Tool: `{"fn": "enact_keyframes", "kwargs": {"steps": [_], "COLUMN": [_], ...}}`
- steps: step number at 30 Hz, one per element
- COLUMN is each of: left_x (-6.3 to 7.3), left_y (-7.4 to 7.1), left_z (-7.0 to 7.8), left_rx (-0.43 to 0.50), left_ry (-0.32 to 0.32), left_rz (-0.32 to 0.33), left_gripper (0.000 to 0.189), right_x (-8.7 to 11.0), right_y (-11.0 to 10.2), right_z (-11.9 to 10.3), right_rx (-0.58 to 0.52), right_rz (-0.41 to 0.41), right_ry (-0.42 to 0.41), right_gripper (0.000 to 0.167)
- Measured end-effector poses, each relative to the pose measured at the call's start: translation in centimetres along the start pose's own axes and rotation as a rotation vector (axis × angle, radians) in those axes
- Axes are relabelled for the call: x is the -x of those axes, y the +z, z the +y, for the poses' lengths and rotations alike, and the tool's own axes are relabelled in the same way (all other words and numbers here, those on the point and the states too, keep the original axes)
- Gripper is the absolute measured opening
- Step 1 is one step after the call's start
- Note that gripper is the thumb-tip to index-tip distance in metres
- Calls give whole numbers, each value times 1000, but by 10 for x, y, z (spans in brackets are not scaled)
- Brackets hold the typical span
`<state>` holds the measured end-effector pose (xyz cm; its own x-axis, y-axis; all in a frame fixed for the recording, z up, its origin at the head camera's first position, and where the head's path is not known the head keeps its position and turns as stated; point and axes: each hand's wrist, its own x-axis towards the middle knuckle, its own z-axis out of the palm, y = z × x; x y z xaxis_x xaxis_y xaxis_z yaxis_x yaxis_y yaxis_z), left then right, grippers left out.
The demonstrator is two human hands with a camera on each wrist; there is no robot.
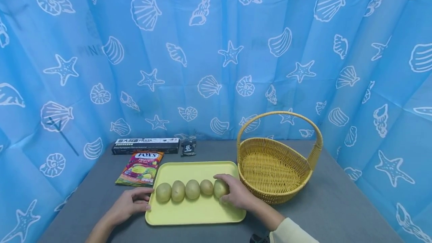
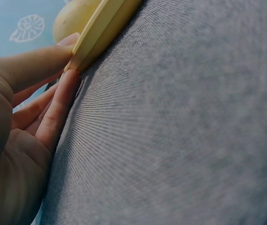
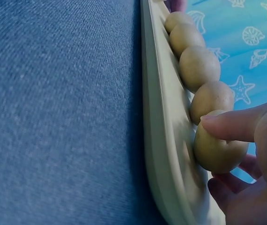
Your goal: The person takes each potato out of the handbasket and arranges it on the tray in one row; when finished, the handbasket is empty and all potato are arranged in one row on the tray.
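A yellow tray [image 1: 194, 215] lies on the table with several brownish-green kiwis [image 1: 192, 189] in a row across it. My left hand [image 1: 129, 205] pinches the tray's left rim; in the left wrist view the thumb [image 2: 40, 65] lies on the upper edge and a fingertip sits just below it. At the right end of the row, my right hand [image 1: 237, 192] grips the last kiwi [image 3: 220, 152] between thumb and fingers. That kiwi is right beside its neighbour [image 3: 211, 101], low over the tray. The fingers behind it are partly hidden.
A woven basket [image 1: 270, 171] with a tall handle stands close to the tray's right side. Behind the tray's left side are a colourful Fox's candy bag [image 1: 140, 168], a long pasta box [image 1: 145, 146] and a small black packet [image 1: 188, 148]. A blue shell-patterned curtain [image 1: 216, 66] encloses the grey table [image 1: 337, 205].
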<state>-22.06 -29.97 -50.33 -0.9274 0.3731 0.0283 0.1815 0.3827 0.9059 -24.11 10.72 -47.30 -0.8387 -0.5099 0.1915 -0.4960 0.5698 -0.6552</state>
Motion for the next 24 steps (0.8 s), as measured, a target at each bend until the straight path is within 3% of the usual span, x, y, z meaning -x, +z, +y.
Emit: {"fn": "enact_keyframes", "kwargs": {"steps": [8, 13, 19, 21, 24], "left_x": [-1, -4, -3, -1, 4], "left_y": [-3, -1, -2, -6, -12], "left_z": [-2, -1, 10, 16, 25], "left_rx": [0, 3, -31, -78, -183], "left_ry": [8, 29, 27, 23, 10], "left_rz": [8, -12, -98, -115, -82], "left_gripper": [55, 54, 58, 60, 59], "right_x": [0, 14, 51, 65, 85], "right_y": [-5, -17, -47, -59, -80], "right_z": [-5, -17, -28, -28, -23], "right_rx": [24, 13, -41, -3, 86], "right_rz": [25, 67, 281, 375, 508], "right_ry": [-8, -23, -207, -274, -341], "right_gripper": [70, 64, 38, 35, 37]}}
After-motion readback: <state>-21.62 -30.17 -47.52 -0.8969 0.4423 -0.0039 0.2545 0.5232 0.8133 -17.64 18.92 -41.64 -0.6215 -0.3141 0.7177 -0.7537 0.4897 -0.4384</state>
